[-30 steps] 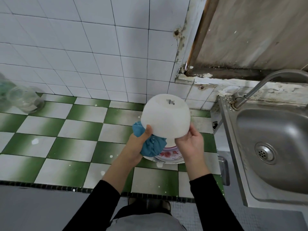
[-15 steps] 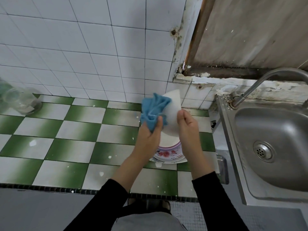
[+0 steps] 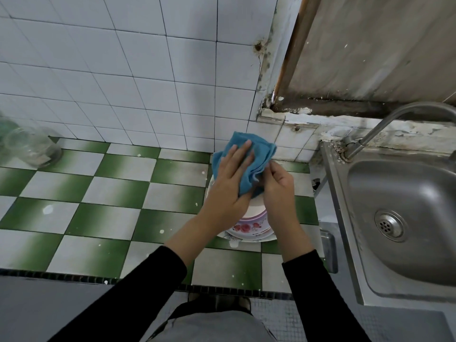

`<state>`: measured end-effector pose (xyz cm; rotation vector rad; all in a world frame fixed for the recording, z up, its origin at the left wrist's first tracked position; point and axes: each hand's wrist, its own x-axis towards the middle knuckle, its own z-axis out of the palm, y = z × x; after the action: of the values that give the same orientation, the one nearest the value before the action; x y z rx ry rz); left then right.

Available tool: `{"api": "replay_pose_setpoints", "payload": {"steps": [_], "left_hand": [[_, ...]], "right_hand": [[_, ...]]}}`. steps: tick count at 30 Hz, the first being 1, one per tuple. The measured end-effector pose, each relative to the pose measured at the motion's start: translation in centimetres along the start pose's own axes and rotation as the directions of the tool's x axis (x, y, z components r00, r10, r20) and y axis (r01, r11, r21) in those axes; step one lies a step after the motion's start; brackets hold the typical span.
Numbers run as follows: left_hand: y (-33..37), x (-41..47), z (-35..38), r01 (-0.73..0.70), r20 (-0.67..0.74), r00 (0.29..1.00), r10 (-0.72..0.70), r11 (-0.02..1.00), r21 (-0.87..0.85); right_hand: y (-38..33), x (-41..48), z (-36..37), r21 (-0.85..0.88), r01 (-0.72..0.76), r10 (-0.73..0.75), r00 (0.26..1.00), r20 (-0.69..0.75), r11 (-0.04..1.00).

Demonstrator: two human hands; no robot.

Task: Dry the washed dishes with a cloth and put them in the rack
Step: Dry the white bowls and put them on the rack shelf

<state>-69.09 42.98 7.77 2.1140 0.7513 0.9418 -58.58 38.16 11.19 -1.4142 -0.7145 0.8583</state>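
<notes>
My left hand (image 3: 229,188) lies flat, fingers straight, pressing a blue cloth (image 3: 260,154) against a white plate (image 3: 255,207) held above the counter. The cloth and both hands hide most of the plate; only its lower part and a thin left rim show. At the plate's right edge my right hand (image 3: 278,188) has its fingers curled round the rim, next to the cloth's folds. Directly beneath sits a stack of plates with red flower print (image 3: 248,228) on the green and white tiled counter (image 3: 111,218).
A steel sink (image 3: 407,218) with a curved tap (image 3: 385,124) fills the right side. Clear glass jars (image 3: 29,149) stand at the far left against the white tiled wall. No rack is in view.
The plate has turned from facing me to being covered by the cloth. My left hand went from gripping the bunched cloth to pressing it flat; the right hand shifted along the rim.
</notes>
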Motion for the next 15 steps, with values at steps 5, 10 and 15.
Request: {"api": "replay_pose_setpoints", "payload": {"steps": [5, 10, 15], "left_hand": [[-0.5, 1.7, -1.3, 0.390, -0.032, 0.901, -0.432, 0.841, -0.374], [-0.3, 1.2, -1.2, 0.146, 0.023, 0.989, -0.146, 0.989, -0.011], [0.3, 2.8, -1.8, 0.374, 0.041, 0.927, -0.373, 0.911, -0.174]], "right_hand": [[0.7, 0.0, -0.5, -0.118, 0.045, -0.042, 0.999, 0.023, 0.992], [0.4, 0.0, -0.9, -0.051, 0.031, -0.031, 1.000, 0.004, 0.998], [0.2, 0.6, -1.4, -0.152, 0.014, -0.009, 0.999, 0.032, 0.988]]}}
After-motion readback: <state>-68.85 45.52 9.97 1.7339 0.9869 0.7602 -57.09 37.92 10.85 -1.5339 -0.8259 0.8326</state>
